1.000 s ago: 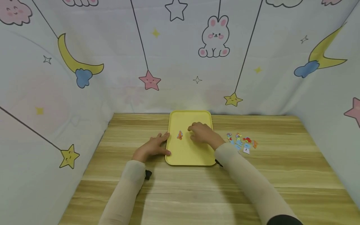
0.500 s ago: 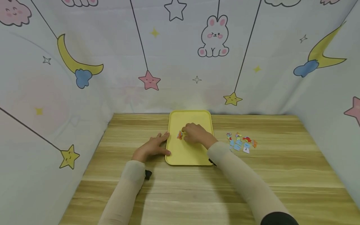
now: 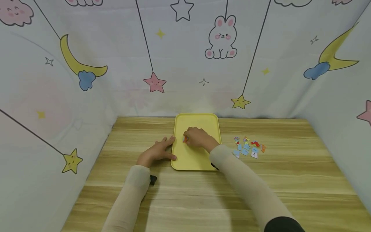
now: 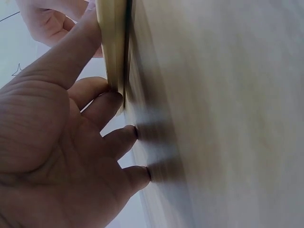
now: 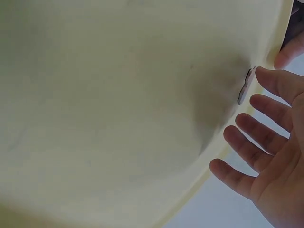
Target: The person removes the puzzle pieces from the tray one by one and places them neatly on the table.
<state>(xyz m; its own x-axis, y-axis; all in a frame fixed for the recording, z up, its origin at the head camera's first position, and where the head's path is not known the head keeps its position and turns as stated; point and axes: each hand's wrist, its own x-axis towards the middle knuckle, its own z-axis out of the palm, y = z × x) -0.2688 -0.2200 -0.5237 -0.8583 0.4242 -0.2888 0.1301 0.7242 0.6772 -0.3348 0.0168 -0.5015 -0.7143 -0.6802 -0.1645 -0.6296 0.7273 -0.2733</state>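
Observation:
A yellow tray (image 3: 197,161) lies on the wooden table, with a small flat orange cutout piece (image 3: 185,139) on it, left of its middle. My left hand (image 3: 157,150) rests at the tray's left edge, fingers spread. In the left wrist view, the left thumb and nearest fingers touch the tray rim (image 4: 112,42), and other fingertips rest on the table. Over the tray, my right hand (image 3: 198,138) has its fingertips at the cutout, partly covering it. The right wrist view has the cutout (image 5: 244,88) lying thin and flat beside the thumb tip, the fingers extended and apart.
Several small colourful cutout pieces (image 3: 246,147) lie in a loose group on the table (image 3: 290,167), right of the tray. A white curtain (image 3: 191,93) printed with stars, moons and a rabbit stands behind the table and on both sides.
My right hand has moved left across the tray until its fingertips reached the orange cutout. The left hand has stayed at the tray's edge.

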